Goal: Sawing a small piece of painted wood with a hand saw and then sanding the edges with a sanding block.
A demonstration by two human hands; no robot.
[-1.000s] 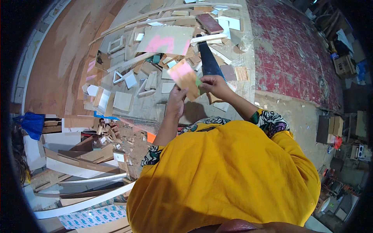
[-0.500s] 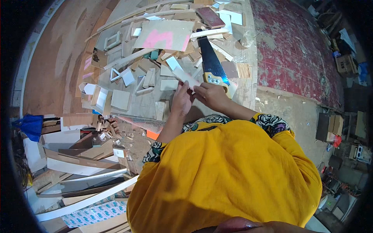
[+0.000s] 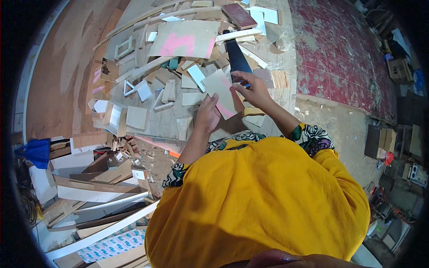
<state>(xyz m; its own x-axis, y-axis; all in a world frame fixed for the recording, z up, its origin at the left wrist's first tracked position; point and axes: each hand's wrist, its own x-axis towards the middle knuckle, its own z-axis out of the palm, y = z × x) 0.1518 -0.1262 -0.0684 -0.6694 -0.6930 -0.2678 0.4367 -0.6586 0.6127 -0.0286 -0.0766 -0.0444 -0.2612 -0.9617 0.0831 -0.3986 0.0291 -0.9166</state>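
My left hand grips a thin, pale board piece with a pink stripe by its lower left edge, thumb on top. The board's broad face is turned up, and its far edge looks ragged. Beside its right edge is my right hand, thumb and fingers apart, with nothing held in it. Under that hand lies a handsaw with a dark blade; its yellowish handle shows partly below the wrist. A narrow white strip lies just beyond the held board.
Many wood offcuts cover the worktable, with a large pink-marked board at the back and a dark red block behind the saw. Long strips and scraps are piled at lower left. A blue bag hangs at far left.
The board piece has turned from a narrow, tilted view to show its broad face. My right hand has let go of it and moved up and right, over the saw.
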